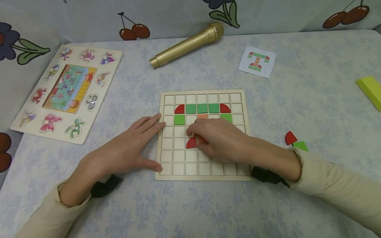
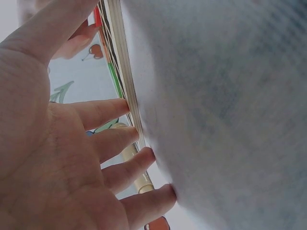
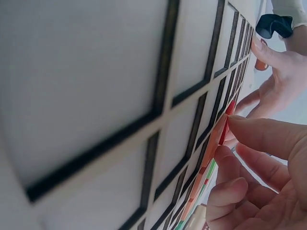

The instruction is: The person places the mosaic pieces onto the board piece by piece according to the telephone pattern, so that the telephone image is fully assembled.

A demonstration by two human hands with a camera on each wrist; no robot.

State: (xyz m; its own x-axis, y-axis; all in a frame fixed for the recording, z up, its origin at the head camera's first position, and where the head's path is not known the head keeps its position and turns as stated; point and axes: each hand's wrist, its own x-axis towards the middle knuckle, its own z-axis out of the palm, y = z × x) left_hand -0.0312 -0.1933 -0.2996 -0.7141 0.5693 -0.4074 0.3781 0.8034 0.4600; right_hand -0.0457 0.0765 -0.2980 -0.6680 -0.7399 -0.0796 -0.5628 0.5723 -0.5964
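Observation:
On the table lies a wooden grid board (image 1: 205, 178) with coloured tiles set in its cells. A row of green tiles (image 1: 202, 108) runs between two red quarter-circles, with lighter green tiles (image 1: 179, 119) below its ends. An orange tile (image 1: 202, 116) shows partly past my right hand (image 1: 220, 137). That hand reaches over the board's middle, thumb and finger pinching at a red quarter-circle tile (image 1: 191, 142). In the right wrist view, orange pieces (image 3: 213, 139) line up beside the fingertips. My left hand (image 1: 128, 148) spreads along the board's left edge, fingertips and thumb touching it.
A pattern card (image 1: 257, 62) lies beyond the board, beside a gold microphone (image 1: 187, 45). An animal puzzle (image 1: 66, 96) sits at the left. Close to the right forearm are a loose red quarter-circle (image 1: 290, 138) and green tile (image 1: 300, 145). A yellow block (image 1: 370, 91) lies far right.

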